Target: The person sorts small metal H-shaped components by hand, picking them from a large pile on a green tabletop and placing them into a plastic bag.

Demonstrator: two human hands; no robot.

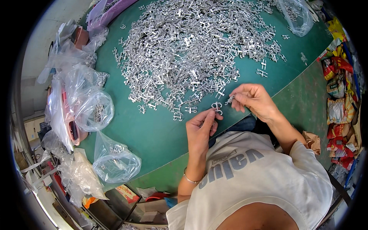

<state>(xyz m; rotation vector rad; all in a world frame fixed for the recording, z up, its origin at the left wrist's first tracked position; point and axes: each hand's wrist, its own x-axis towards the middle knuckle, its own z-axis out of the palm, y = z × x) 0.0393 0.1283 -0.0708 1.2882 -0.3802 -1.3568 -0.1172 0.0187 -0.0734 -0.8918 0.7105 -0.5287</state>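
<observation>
A large heap of small silver metal hook pieces [180, 50] is spread over the green tabletop [115, 119]. At the heap's near edge, my left hand [198, 128] pinches one H-shaped hook piece [217, 107] between thumb and fingers; more metal shows in its curled palm, partly hidden. To the right and slightly farther away, my right hand [256, 100] grips another small metal hook piece [230, 100] at its fingertips. The two held pieces are close together but apart. Several loose hook pieces [190, 110] lie just beyond my left hand.
Clear plastic bags [117, 165] crowd the table's left side, one [99, 111] with metal pieces inside. A purple container [109, 13] stands at the far left, and another clear bag [297, 17] at the far right. Colourful packages [337, 111] line the right side.
</observation>
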